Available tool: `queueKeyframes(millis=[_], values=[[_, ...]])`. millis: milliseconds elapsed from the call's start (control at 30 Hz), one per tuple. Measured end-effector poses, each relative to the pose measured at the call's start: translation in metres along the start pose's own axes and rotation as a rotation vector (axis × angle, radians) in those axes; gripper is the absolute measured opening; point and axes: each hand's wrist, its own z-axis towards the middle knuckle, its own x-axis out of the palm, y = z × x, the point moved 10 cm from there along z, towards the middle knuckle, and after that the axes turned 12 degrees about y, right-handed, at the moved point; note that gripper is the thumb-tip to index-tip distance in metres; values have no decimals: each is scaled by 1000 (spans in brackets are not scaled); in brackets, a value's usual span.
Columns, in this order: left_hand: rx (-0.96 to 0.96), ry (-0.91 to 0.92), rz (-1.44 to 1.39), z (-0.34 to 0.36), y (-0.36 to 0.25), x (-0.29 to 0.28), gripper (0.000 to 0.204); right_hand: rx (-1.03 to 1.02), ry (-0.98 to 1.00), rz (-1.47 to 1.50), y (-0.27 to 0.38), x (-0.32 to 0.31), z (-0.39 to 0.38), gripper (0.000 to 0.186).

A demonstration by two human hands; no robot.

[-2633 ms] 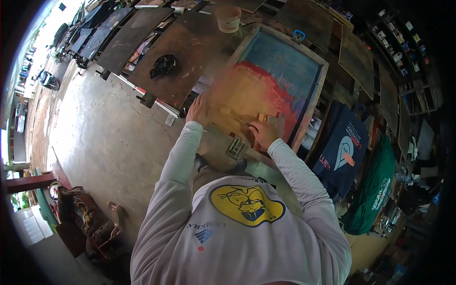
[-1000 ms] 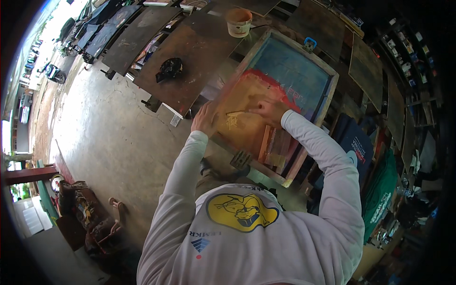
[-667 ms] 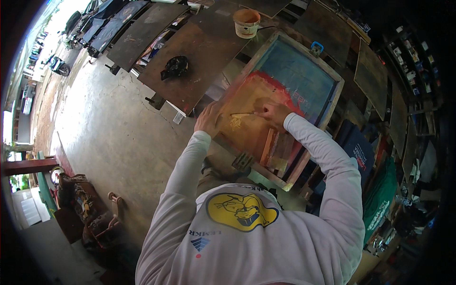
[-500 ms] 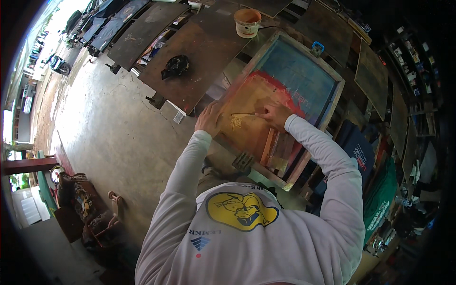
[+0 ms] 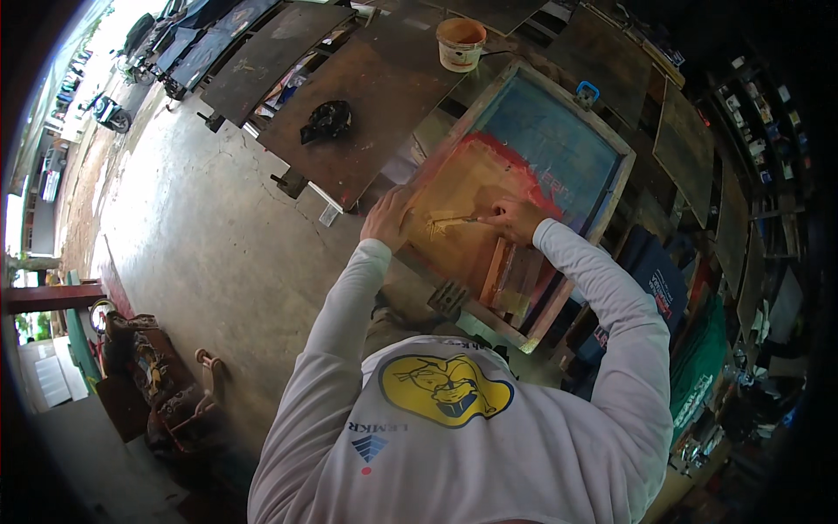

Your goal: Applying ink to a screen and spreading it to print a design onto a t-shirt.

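A wooden-framed printing screen (image 5: pixel 566 288) lies tilted in front of me. Its mesh is orange-brown at the near left, blue at the far end, with a red band between. My right hand (image 5: pixel 517 218) pinches a thin brush-like tool (image 5: pixel 463 219), whose tip reaches a light yellow patterned patch (image 5: pixel 439 229) on the mesh; the exact kind of tool cannot be made out. On the frame's left edge lies my left hand (image 5: pixel 386 217), fingers stretched out and holding nothing. Just below my right hand, a wooden-handled squeegee (image 5: pixel 497 269) rests inside the frame.
A stained white bucket (image 5: pixel 460 45) stands beyond the screen. On the dark board (image 5: pixel 384 79) to the left sits a crumpled black plastic bag (image 5: pixel 326 120). A blue-handled clamp (image 5: pixel 587 93) is at the frame's far corner. Dark folded cloth (image 5: pixel 650 271) lies to the right.
My right hand has shifted slightly to the right and nearer, with the thin tool still in it. My left hand stays on the frame edge; the view has tilted a little.
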Motion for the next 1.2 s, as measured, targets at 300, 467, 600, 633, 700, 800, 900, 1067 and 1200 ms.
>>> queueKeyframes(millis=[300,467,600,633,700,800,900,1067,1200], values=[[-2,-7,-17,0,4,2,43,129,-7,24,-24,-11,-6,41],[-17,-7,5,-1,6,3,42,113,-53,-36,-21,-17,-8,38],[2,-20,83,0,-1,0,47,66,-21,-80,-3,-7,2,30],[4,-20,81,1,-2,1,47,68,-20,-81,-1,-4,3,30],[-6,-19,82,1,1,2,48,29,-53,-112,8,-4,5,25],[-8,-17,71,-1,2,3,48,-31,-105,-43,14,-14,-2,22],[-26,-7,63,-3,3,3,48,25,-95,-63,7,-24,-7,21],[-12,-24,59,-5,-1,1,49,94,-145,-82,4,-21,-5,23],[-8,7,89,-6,-1,4,44,50,-100,-43,10,-4,1,27]])
